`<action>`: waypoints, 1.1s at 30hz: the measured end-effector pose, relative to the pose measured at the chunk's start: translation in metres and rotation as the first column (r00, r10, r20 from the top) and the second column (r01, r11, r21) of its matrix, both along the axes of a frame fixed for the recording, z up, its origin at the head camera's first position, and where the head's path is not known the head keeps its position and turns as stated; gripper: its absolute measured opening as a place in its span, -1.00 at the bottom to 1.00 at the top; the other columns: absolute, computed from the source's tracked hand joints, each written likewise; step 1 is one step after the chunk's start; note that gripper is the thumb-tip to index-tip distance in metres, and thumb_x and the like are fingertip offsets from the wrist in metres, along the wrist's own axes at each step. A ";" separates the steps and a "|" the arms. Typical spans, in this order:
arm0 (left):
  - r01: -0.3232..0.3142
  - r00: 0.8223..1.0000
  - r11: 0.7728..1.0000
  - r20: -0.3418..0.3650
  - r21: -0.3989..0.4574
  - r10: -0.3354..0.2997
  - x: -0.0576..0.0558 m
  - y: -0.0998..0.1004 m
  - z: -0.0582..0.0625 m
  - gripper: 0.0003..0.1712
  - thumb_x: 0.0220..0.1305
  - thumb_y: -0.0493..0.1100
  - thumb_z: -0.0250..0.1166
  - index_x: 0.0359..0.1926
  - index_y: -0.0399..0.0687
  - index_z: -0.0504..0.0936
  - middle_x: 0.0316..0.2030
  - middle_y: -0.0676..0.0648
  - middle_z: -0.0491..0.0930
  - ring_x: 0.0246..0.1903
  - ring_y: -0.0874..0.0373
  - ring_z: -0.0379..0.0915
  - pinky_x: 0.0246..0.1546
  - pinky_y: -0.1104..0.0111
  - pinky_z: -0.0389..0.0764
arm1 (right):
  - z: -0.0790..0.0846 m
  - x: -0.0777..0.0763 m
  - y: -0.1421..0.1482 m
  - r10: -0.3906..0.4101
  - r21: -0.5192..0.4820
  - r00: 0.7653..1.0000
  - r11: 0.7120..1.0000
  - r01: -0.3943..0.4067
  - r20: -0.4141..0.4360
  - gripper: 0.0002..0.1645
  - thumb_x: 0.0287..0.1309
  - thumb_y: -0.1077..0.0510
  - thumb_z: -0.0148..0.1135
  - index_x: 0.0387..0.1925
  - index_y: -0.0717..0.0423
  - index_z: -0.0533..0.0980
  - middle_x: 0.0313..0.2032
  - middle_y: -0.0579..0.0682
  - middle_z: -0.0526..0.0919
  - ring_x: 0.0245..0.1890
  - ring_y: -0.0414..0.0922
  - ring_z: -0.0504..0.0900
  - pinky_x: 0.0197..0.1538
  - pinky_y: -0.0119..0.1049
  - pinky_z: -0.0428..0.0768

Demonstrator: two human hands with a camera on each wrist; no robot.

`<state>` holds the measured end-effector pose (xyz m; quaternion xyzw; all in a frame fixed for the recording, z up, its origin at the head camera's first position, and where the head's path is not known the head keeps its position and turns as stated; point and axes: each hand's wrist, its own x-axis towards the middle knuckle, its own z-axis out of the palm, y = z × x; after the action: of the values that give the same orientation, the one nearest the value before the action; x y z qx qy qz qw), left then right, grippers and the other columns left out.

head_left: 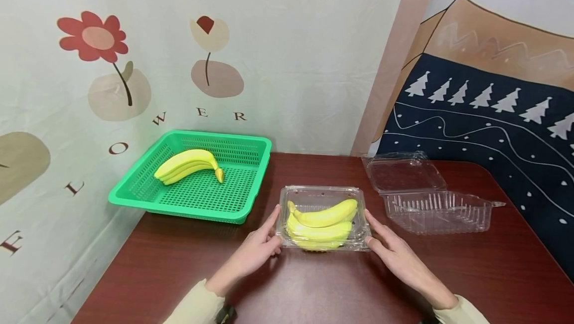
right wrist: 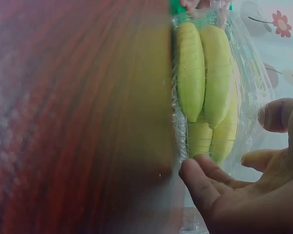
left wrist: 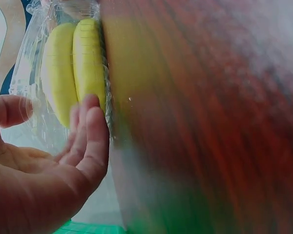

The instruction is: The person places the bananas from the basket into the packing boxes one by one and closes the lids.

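A clear plastic clamshell box [head_left: 323,190], its lid down, sits on the table between my hands. Several yellow bananas [head_left: 327,216] show through it, curving across the box. My left hand [head_left: 248,255] touches the box's left end, with the index finger extended along the side and the thumb at the near corner. At the right end, my right hand [head_left: 396,256] mirrors it with outstretched fingers. Both wrist views show the fingertips low at the box ends and the thumbs higher up, beside the lid.
A green plastic basket [head_left: 256,182] at the back left holds a bunch of bananas [head_left: 188,164]. Another clear clamshell box [head_left: 441,214] stands to the right, its lid [head_left: 405,174] folded back. The dark red-brown table [head_left: 323,289] meets a printed curtain [head_left: 305,65] behind.
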<state>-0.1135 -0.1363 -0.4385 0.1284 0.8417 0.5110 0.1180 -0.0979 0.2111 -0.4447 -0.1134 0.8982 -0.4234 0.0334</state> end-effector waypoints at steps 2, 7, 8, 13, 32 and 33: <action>0.023 1.000 0.999 0.007 0.027 -0.023 -0.001 0.000 -0.001 -0.09 0.44 -0.26 0.13 0.68 -0.03 -0.09 -0.44 -0.10 0.61 -0.45 0.05 0.60 -0.38 0.30 0.66 | 0.000 -0.001 0.000 -0.008 -0.025 0.999 1.000 0.010 0.047 -0.23 0.53 -0.05 0.12 0.63 -0.10 0.14 0.22 0.15 0.59 0.05 -0.03 0.65 0.04 -0.25 0.60; 0.052 0.997 0.988 0.057 0.143 -0.061 -0.002 0.001 -0.002 -0.08 0.46 -0.32 0.06 0.67 -0.10 -0.21 -0.50 -0.14 0.67 -0.52 -0.04 0.63 -0.41 0.20 0.71 | 0.000 -0.004 0.002 0.056 -0.136 0.981 0.990 -0.031 0.188 -0.19 0.56 -0.03 0.05 0.67 -0.14 -0.01 -0.37 0.01 0.66 -0.34 -0.09 0.67 -0.31 -0.30 0.62; 0.050 0.996 0.985 0.066 0.162 -0.062 -0.003 0.001 -0.002 -0.08 0.46 -0.33 0.06 0.67 -0.11 -0.23 -0.51 -0.15 0.67 -0.53 -0.04 0.63 -0.41 0.19 0.72 | 0.000 -0.004 0.003 0.084 -0.160 0.977 0.986 -0.052 0.198 -0.19 0.57 -0.01 0.03 0.67 -0.12 -0.04 -0.40 0.01 0.67 -0.36 -0.08 0.68 -0.33 -0.28 0.64; 0.032 0.994 0.976 0.099 0.215 -0.054 -0.004 0.004 -0.002 -0.06 0.45 -0.36 0.05 0.67 -0.11 -0.25 -0.55 -0.16 0.65 -0.58 0.00 0.58 -0.46 0.19 0.71 | -0.001 -0.006 0.004 0.189 -0.266 0.962 0.955 -0.132 0.200 -0.16 0.60 0.11 -0.02 0.68 -0.02 -0.17 -0.53 0.05 0.65 -0.51 -0.02 0.67 -0.46 -0.25 0.63; 0.011 0.994 0.981 0.101 0.193 -0.031 -0.004 0.004 -0.002 0.01 0.31 -0.42 0.10 0.68 -0.04 -0.15 -0.67 0.00 0.42 -0.65 0.21 0.35 -0.59 0.43 0.51 | -0.004 -0.010 0.000 0.257 -0.415 0.958 0.891 -0.186 0.123 -0.05 0.38 0.41 0.00 0.64 0.27 -0.20 -0.62 -0.09 0.45 -0.66 -0.26 0.44 -0.61 -0.39 0.44; 0.011 0.995 0.981 0.100 0.192 -0.031 -0.004 0.003 -0.002 0.02 0.31 -0.42 0.10 0.68 -0.04 -0.15 -0.67 0.00 0.42 -0.65 0.21 0.35 -0.59 0.44 0.51 | -0.003 -0.010 -0.001 0.258 -0.413 0.958 0.891 -0.187 0.122 -0.05 0.38 0.41 0.01 0.64 0.27 -0.20 -0.63 -0.09 0.45 -0.66 -0.26 0.43 -0.61 -0.40 0.43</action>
<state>-0.1180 -0.1330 -0.4406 0.1215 0.7800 0.5943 0.1535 -0.1084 0.2103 -0.4479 -0.1830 0.7680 -0.5985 0.1362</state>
